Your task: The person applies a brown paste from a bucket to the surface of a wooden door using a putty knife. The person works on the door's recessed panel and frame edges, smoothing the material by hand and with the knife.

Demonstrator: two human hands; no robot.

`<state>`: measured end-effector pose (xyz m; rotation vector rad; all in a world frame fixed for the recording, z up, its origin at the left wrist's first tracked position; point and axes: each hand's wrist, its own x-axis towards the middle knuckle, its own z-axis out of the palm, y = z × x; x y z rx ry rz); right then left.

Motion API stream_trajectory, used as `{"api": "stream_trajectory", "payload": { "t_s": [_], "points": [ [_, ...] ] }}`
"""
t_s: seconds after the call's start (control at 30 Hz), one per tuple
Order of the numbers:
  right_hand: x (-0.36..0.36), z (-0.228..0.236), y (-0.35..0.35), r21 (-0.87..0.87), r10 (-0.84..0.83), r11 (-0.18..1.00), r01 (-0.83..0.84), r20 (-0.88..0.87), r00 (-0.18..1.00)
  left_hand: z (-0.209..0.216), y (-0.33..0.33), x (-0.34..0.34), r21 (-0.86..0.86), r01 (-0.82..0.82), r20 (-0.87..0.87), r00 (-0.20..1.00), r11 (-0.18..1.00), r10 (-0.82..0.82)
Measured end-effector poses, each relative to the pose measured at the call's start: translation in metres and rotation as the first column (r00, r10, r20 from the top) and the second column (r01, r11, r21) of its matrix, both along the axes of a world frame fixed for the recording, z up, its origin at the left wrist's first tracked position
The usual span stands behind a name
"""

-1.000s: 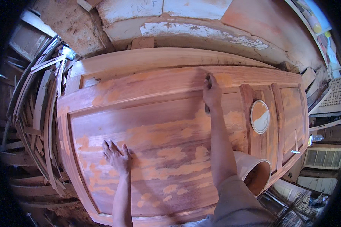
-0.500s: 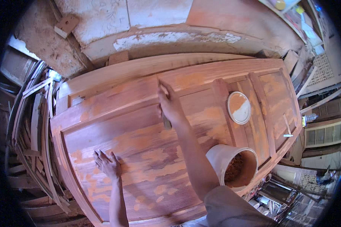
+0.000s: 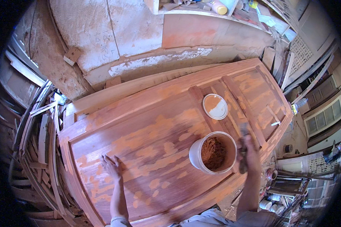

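Note:
A large reddish wooden door panel (image 3: 155, 128) lies flat, patched with lighter orange filler. My left hand (image 3: 110, 166) rests flat on it near the lower left, fingers spread. My right hand (image 3: 249, 149) is at the right of a white bucket (image 3: 195, 155) of brown paste and grips a dark flat tool (image 3: 243, 151) that points down along the bucket's rim. The bucket's round lid (image 3: 215, 106) lies on the panel just beyond the bucket.
A small light scraper (image 3: 273, 116) lies on the panel's far right. Stacked wood strips (image 3: 41, 143) crowd the left side. A rough plastered wall (image 3: 113, 34) rises behind. Louvred shutters (image 3: 322, 121) and small cans (image 3: 267, 202) stand at the right.
My right hand has come back from the panel's far edge to the bucket's right side. The view has swung left, bringing the bucket to the middle. My left hand stays flat on the panel.

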<state>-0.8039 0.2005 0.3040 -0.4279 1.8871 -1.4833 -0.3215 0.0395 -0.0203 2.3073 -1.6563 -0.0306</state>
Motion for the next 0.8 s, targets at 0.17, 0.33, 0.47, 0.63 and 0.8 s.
{"api": "stream_trajectory", "payload": {
  "t_s": [0.17,0.33,0.47,0.63,0.8],
  "points": [
    [-0.101,-0.01,-0.006,-0.012,-0.031,1.0,0.029,-0.176,0.984,0.034,0.006,-0.131,-0.34,0.222,-0.469,0.802,0.914,-0.37],
    [-0.178,-0.141,-0.146,0.159,0.393,0.919,-0.361,-0.293,0.871,0.023,-0.023,-0.265,-0.282,0.258,-0.331,0.878,0.924,-0.346],
    [-0.217,-0.256,-0.292,0.09,0.363,0.86,-0.503,-0.8,0.478,-0.004,-0.029,-0.326,-0.084,0.239,-0.019,0.97,0.967,-0.242],
    [-0.232,-0.284,-0.396,0.343,0.522,0.815,-0.467,-0.784,0.337,0.018,-0.031,-0.327,-0.002,0.227,-0.005,0.974,0.974,-0.227],
    [-0.238,-0.291,-0.425,0.456,0.591,0.79,-0.411,-0.744,0.311,0.017,-0.033,-0.335,0.002,0.236,0.01,0.972,0.972,-0.236]
  ]
}}
